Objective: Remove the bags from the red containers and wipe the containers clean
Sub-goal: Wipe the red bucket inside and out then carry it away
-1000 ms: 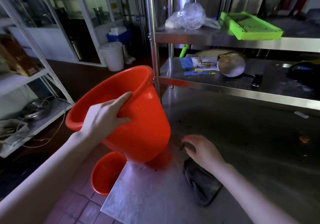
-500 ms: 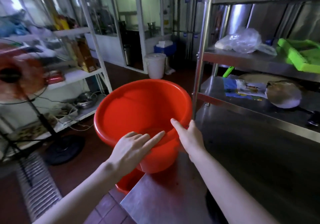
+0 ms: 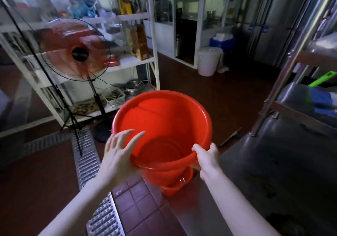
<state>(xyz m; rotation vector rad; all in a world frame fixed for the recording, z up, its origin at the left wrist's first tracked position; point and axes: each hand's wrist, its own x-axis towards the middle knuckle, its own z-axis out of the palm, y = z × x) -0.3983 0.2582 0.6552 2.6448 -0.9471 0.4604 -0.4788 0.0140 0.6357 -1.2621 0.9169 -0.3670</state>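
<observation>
A red bucket (image 3: 164, 126) is held upright off the left edge of the steel table (image 3: 264, 171), its inside bare with no bag in it. My right hand (image 3: 207, 159) grips its near right rim, thumb inside. My left hand (image 3: 118, 153) lies flat against the near left outer wall with fingers spread and straight. Right below the held bucket, a second red bucket (image 3: 175, 186) stands on the floor, and only part of its rim shows. A dark cloth (image 3: 284, 223) lies on the table at the bottom right, mostly in shadow.
A red standing fan (image 3: 74, 51) spins at the left, beside a white shelving rack (image 3: 135, 62) and above a metal floor drain grate (image 3: 87, 159). A white lidded bin (image 3: 209, 60) stands at the back. Steel shelf posts (image 3: 280, 82) rise on the right.
The bucket came off the table edge and out over the second bucket on the floor. My right hand left the cloth and took the rim; my left hand slid to the outer wall.
</observation>
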